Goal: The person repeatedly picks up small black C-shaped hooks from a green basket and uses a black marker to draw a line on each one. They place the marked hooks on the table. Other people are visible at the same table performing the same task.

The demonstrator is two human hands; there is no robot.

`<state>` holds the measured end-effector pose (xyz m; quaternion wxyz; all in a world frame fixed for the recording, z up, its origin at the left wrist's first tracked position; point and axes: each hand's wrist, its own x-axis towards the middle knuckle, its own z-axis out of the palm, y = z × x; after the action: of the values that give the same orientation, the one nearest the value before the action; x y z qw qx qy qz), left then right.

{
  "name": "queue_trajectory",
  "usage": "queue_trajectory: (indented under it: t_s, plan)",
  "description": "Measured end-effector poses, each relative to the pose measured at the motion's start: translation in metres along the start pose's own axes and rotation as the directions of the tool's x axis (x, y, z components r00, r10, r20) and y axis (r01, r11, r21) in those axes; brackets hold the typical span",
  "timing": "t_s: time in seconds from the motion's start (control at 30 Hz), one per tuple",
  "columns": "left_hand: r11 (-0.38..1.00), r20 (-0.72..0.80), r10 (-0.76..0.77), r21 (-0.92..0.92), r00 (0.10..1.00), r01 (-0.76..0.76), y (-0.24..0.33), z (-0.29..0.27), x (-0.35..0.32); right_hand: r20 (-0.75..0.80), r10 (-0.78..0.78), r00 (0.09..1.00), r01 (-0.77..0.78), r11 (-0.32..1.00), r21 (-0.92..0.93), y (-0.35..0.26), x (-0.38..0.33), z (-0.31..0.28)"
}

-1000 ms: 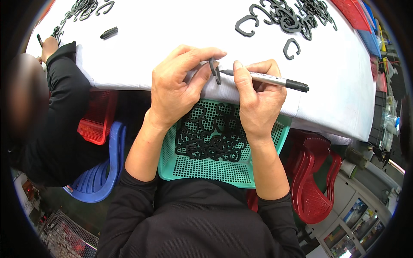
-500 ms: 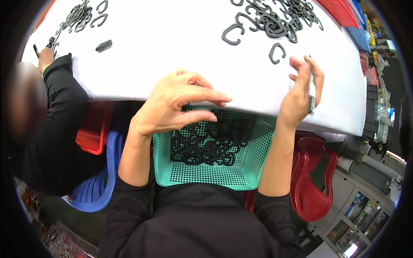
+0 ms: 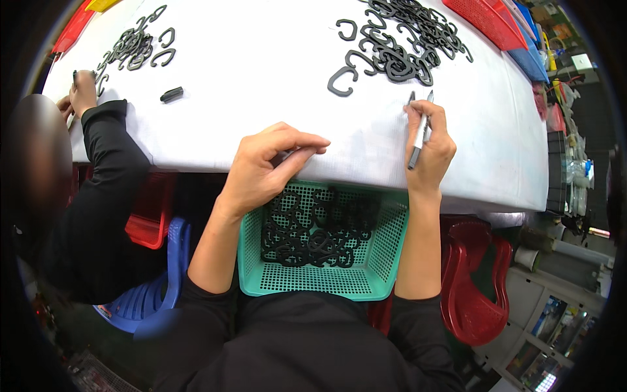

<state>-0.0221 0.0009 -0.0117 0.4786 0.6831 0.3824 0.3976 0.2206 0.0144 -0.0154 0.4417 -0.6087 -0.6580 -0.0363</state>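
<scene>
My right hand (image 3: 432, 140) is closed round a grey-and-white marker pen (image 3: 418, 142), held at a slant with its tip pointing away from me. At its thumb and forefinger shows the dark end of a black C-shaped piece (image 3: 411, 98), mostly hidden by the fingers. My left hand (image 3: 271, 160) hovers at the table's near edge with thumb and fingertips pinched together; nothing shows between them. Below both hands, a green mesh basket (image 3: 326, 282) holds many black C-shaped pieces (image 3: 313, 238). Beyond my right hand lies a heap of the same pieces (image 3: 398, 55).
On the white table (image 3: 261, 85) lie a black marker cap (image 3: 172, 95) and a smaller heap of black pieces (image 3: 134, 49). At left, a co-worker's hand (image 3: 82, 95) works near that heap. Red (image 3: 483, 23) and blue trays sit at the far right. A red chair (image 3: 473, 287) stands to my right.
My right hand has moved left and closed at the loose C-shaped piece, the marker still in it. My left hand's thumb and fingers have come together. The view has shifted slightly.
</scene>
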Motion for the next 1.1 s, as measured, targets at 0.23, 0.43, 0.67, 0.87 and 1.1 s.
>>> queue_trajectory:
  t_s: [0.23, 0.43, 0.67, 0.87, 1.1]
  plan:
    - [0.925, -0.2, 0.268, 0.327, 0.942, -0.194, 0.006, 0.025, 0.017, 0.319, 0.078, 0.945, -0.255, 0.787, 0.562, -0.056, -0.011, -0.008]
    - [0.825, -0.185, 0.429, 0.479, 0.884, -0.3, 0.004, 0.026, 0.018, 0.362, -0.008, 0.932, -0.206, 0.809, 0.55, -0.072, -0.013, -0.007]
    - [0.982, -0.309, 0.128, 0.173, 0.942, -0.076, -0.009, 0.025, 0.006, 0.285, 0.3, 0.91, -0.409, 0.757, 0.509, -0.067, -0.021, -0.012]
    - [0.968, -0.274, 0.15, 0.235, 0.95, -0.085, -0.01, 0.017, 0.002, 0.355, 0.501, 0.789, -0.606, 0.54, 0.585, -0.08, -0.032, 0.005]
    - [0.992, -0.252, -0.014, 0.12, 0.968, 0.046, -0.01, 0.014, 0.0, 0.327, 0.435, 0.839, -0.541, 0.593, 0.597, -0.084, -0.035, 0.022]
